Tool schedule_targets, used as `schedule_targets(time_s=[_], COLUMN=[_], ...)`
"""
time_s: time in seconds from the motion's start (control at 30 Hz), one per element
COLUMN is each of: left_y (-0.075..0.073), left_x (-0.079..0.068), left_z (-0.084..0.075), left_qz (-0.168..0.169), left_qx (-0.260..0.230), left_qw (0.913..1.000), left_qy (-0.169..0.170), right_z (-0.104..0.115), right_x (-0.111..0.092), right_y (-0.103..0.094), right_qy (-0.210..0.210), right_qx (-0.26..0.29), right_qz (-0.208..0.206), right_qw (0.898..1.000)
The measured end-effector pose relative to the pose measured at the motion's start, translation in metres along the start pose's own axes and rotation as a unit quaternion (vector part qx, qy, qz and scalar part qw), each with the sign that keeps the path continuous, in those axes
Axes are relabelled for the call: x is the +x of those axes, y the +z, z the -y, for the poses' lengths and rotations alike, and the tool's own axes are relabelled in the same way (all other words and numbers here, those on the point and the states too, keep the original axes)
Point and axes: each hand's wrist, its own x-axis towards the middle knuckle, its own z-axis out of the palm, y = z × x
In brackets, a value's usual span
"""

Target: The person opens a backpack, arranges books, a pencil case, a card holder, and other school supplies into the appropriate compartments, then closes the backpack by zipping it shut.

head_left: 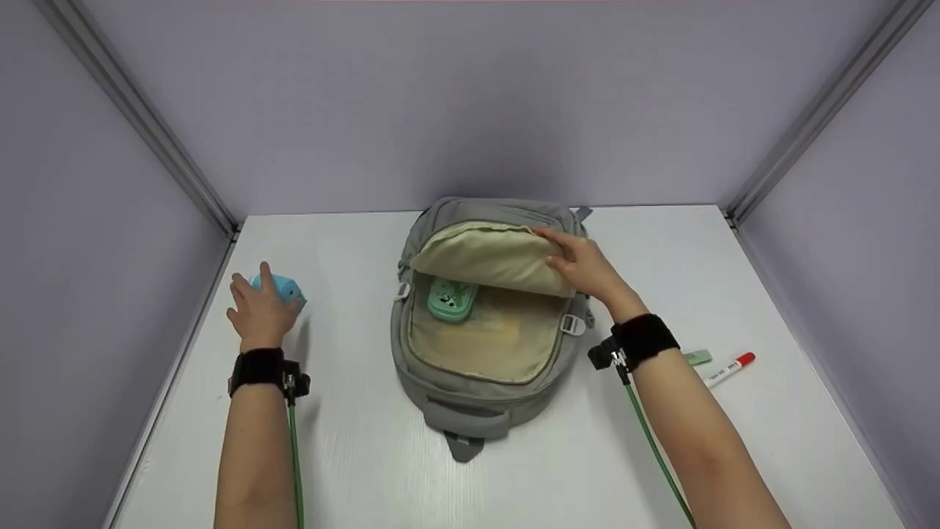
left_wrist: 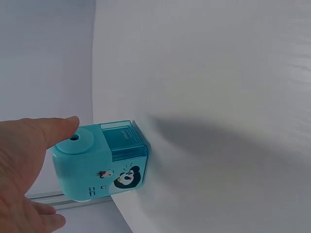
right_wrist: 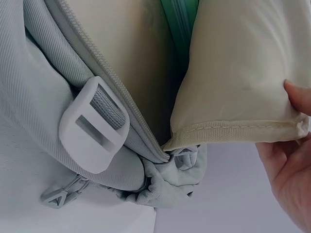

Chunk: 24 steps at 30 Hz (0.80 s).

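Note:
A grey backpack [head_left: 470, 397] lies on the white table, its front compartment unzipped. My right hand [head_left: 587, 268] pinches the edge of the cream-lined flap [head_left: 499, 257] and holds it up; in the right wrist view the flap's underside [right_wrist: 238, 73] shows, with the thumb on it. Inside the compartment sits a green case [head_left: 449, 300] with a panda print, partly under the flap. At the left, my left hand [head_left: 263, 312] is over a blue pencil sharpener [left_wrist: 82, 170] standing on the table, fingers spread. In the left wrist view the thumb overlaps its top edge.
A white marker with a red cap [head_left: 734, 367] and a flat green piece [head_left: 698, 357] lie at the right, partly behind my forearm. Upright panels [head_left: 470, 103] border the table at the back and both sides.

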Motion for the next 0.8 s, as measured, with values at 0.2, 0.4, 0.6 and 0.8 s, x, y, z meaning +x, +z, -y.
schedule_targets(time_s=[0.2,0.4,0.6,0.8], left_y=[-0.0023,0.0018,0.003,0.0007], left_x=[0.0026,0.0004,-0.0026,-0.0032], left_z=[0.0069,0.009,0.0069,0.0018], left_qz=[0.051,0.04,-0.016,-0.016], left_qx=[0.004,-0.004,-0.006,-0.031], left_qw=[0.9986,0.9989,0.9991,0.9989], left_qy=[0.012,0.024,0.038,0.031], right_z=[-0.0004,-0.0014,-0.0024,-0.0021], right_x=[-0.0002,0.0,-0.0009,-0.002], right_y=[0.0019,0.0017,0.0013,-0.0001], right_qy=[-0.001,-0.003,-0.01,0.002], right_qx=[0.01,0.007,0.007,-0.001], right_qz=[0.003,0.003,0.005,0.006], right_qw=[1.0,1.0,1.0,1.0])
